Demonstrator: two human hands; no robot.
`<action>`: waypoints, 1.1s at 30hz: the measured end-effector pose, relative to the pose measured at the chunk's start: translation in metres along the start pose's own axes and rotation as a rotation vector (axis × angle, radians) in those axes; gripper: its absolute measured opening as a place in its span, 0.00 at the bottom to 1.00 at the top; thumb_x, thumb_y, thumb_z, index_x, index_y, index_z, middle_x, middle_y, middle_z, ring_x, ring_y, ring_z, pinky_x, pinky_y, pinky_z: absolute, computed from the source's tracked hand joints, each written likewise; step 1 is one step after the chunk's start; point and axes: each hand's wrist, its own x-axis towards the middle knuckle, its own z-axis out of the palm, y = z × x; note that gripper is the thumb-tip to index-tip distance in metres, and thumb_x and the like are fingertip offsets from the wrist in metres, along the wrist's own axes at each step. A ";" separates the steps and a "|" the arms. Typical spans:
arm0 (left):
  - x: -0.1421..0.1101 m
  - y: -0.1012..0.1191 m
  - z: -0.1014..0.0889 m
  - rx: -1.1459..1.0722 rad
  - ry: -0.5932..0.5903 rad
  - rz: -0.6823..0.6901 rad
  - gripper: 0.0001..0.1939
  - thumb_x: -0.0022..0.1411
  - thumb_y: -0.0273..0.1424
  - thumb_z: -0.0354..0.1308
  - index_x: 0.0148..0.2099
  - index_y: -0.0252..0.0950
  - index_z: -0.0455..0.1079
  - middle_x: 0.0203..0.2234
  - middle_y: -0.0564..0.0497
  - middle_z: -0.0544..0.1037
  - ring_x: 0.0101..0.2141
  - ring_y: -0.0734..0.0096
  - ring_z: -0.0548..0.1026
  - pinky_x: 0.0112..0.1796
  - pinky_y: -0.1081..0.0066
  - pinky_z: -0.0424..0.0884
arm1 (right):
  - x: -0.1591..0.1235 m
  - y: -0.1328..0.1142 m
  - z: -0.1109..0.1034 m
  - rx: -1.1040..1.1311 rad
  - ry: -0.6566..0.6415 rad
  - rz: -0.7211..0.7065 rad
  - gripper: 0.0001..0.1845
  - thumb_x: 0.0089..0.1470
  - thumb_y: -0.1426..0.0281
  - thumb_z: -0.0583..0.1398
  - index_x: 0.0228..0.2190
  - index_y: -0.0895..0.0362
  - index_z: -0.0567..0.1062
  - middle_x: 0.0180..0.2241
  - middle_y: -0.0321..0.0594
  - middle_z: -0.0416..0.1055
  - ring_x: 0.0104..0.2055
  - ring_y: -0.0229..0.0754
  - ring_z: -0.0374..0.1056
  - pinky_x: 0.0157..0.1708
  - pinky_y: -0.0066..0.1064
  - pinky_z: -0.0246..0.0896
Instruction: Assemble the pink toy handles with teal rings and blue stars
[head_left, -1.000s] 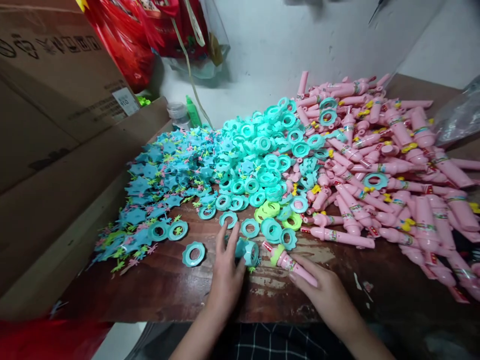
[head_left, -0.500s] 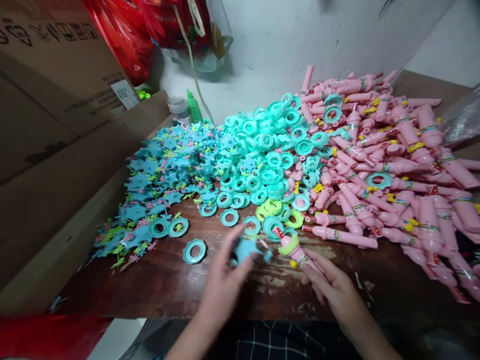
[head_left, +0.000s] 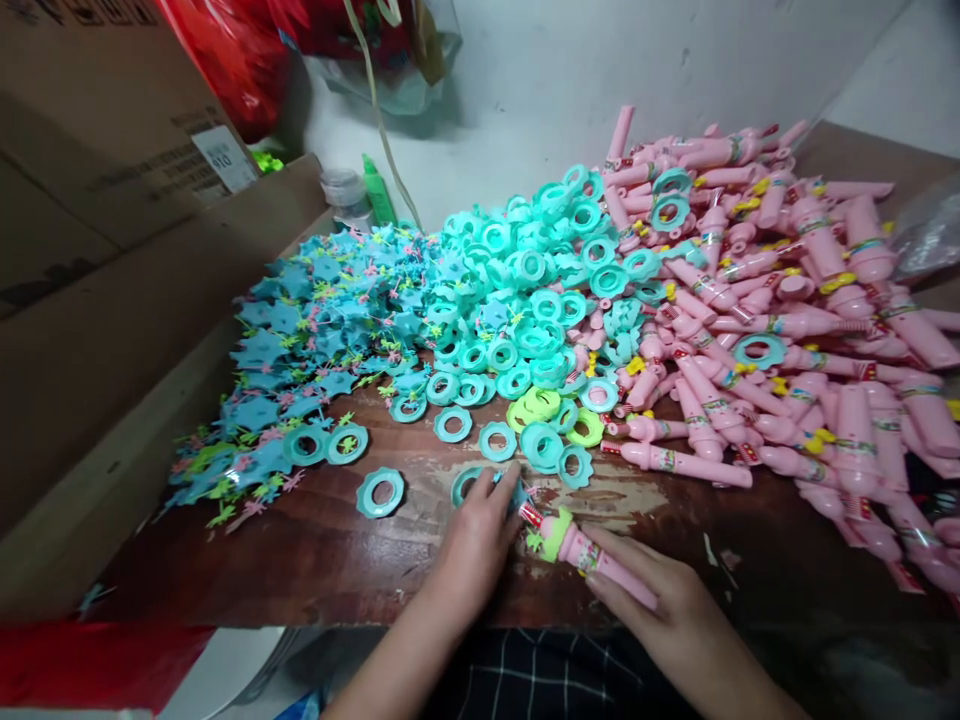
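My right hand (head_left: 656, 590) is wrapped round a pink plastic toy tube (head_left: 611, 575), which lies tilted with its red-striped tip towards the upper left. A lime-green wavy ring (head_left: 556, 535) sits around the tube's neck, with a small green figure beside it. Close to that tip, my left hand (head_left: 480, 530) is closed on a blue star-shaped piece (head_left: 517, 492), mostly hidden by the fingers; a bit of pink sticks out from it. Just behind the left fingers, a teal ring (head_left: 463, 483) lies partly covered on the table.
Blue star pieces with tiny figures (head_left: 315, 310) are heaped at the left, teal rings (head_left: 517, 260) in the middle, pink tubes (head_left: 757, 330) at the right. A loose teal ring (head_left: 379, 494) lies on the brown table (head_left: 315, 550). Cardboard (head_left: 187, 250) borders the left side.
The tube has tipped lower, its tip now pointing further left. My left hand has come down to the tip with the blue piece. The view has shifted slightly.
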 end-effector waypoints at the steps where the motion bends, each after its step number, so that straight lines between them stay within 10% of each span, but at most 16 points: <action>1: 0.000 0.000 0.001 -0.007 -0.009 -0.004 0.29 0.63 0.27 0.56 0.65 0.44 0.59 0.48 0.45 0.69 0.46 0.62 0.72 0.47 0.62 0.73 | 0.002 0.000 0.002 -0.016 0.011 -0.015 0.26 0.60 0.52 0.53 0.58 0.42 0.67 0.58 0.25 0.60 0.61 0.22 0.60 0.63 0.07 0.53; 18: 0.000 -0.016 0.007 -0.115 0.080 0.133 0.25 0.63 0.29 0.57 0.61 0.43 0.64 0.47 0.46 0.70 0.48 0.67 0.73 0.49 0.68 0.73 | 0.010 -0.002 -0.003 -0.061 -0.130 0.109 0.31 0.60 0.47 0.51 0.61 0.43 0.62 0.63 0.30 0.51 0.66 0.27 0.53 0.70 0.20 0.48; 28: 0.004 -0.019 0.009 -0.132 0.045 0.168 0.28 0.63 0.27 0.54 0.65 0.44 0.60 0.45 0.46 0.71 0.45 0.66 0.74 0.47 0.65 0.75 | 0.037 -0.092 -0.033 -0.517 -0.142 -0.100 0.21 0.63 0.67 0.48 0.48 0.58 0.75 0.34 0.43 0.73 0.36 0.31 0.70 0.42 0.18 0.65; 33: 0.006 -0.023 0.010 -0.219 0.029 0.179 0.31 0.62 0.24 0.55 0.66 0.45 0.57 0.46 0.46 0.71 0.47 0.67 0.73 0.49 0.65 0.75 | 0.059 -0.109 -0.039 -0.580 -0.141 -0.097 0.17 0.60 0.66 0.52 0.41 0.60 0.77 0.37 0.45 0.73 0.40 0.33 0.69 0.44 0.20 0.63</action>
